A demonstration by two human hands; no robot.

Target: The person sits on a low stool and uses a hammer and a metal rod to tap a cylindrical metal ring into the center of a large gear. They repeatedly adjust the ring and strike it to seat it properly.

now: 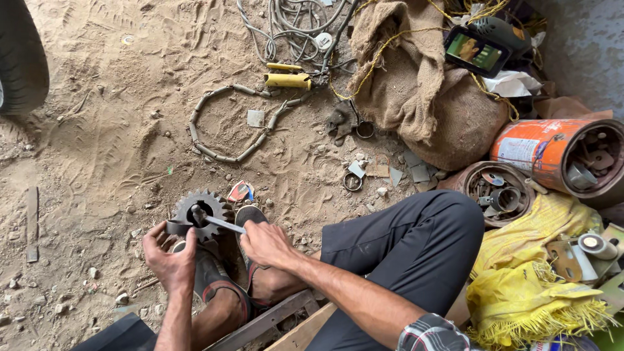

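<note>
A dark toothed gear (201,209) lies on the sandy ground just in front of my feet in sandals (218,279). My left hand (168,257) pinches a small dark metal ring (175,227) at the gear's left edge. My right hand (268,244) grips a thin metal rod (221,223) whose tip rests at the gear's centre. My right leg in dark trousers (403,247) is bent to the right.
A chain loop (227,123) and a yellow-handled tool (287,80) lie farther out on the sand. A burlap sack (422,84) carries a phone (474,52). An orange can (559,156) of parts, a round tin (497,192), yellow cloth (533,273) and a tyre (19,58) sit around.
</note>
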